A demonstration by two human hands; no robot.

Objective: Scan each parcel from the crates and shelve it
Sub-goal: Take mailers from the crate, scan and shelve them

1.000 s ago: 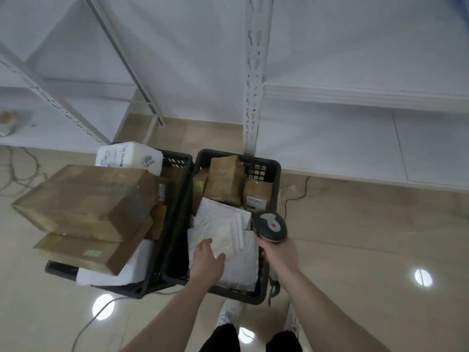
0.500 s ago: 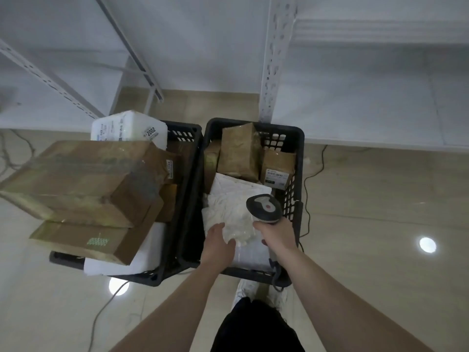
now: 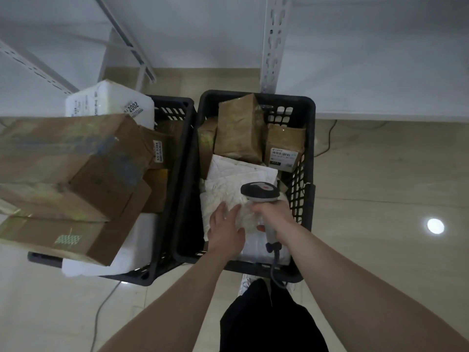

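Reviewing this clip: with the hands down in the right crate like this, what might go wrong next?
1. The left hand lies flat on the white mailers, which overlap; it may lift the wrong one, or two at once.
2. No label shows on the mailers, so the scanner in the right hand may read nothing.
3. The big cardboard boxes overhang the left crate and might slide if the crate is bumped.

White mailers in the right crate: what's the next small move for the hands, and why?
Probably grip the top white mailer with the left hand, which lies flat on it, and lift it clear. The right hand holds the scanner right over the pile, but no label shows to scan.
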